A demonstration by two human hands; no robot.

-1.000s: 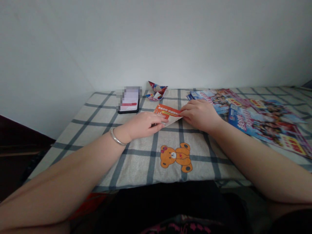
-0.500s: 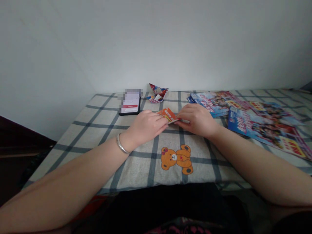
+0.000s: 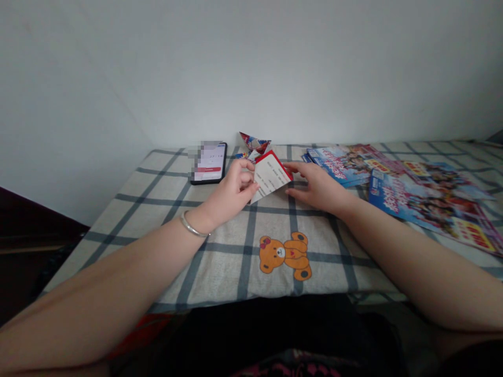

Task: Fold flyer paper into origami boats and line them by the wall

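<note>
A folded piece of printed paper (image 3: 271, 176) is raised a little above the cloth, its pale side with lines of text and a red edge facing me. My left hand (image 3: 236, 188) pinches it at its left corner between thumb and fingers. At the paper's right edge is my right hand (image 3: 314, 186), thumb and forefinger spread apart; the forefinger is close to the red edge, and whether it touches I cannot tell. Just behind the paper sits a folded paper shape (image 3: 255, 142) in red and blue print, partly hidden.
A phone (image 3: 209, 163) with a lit screen lies at the back left. Several glossy leaflets (image 3: 424, 201) overlap on the right. Checked cloth with a printed bear (image 3: 285, 255) covers the table, which meets a white wall (image 3: 251, 68) at the back.
The paper has been turned over from its orange printed side to the pale text side. My right hand has opened its fingers; my left hand has tilted up with the paper.
</note>
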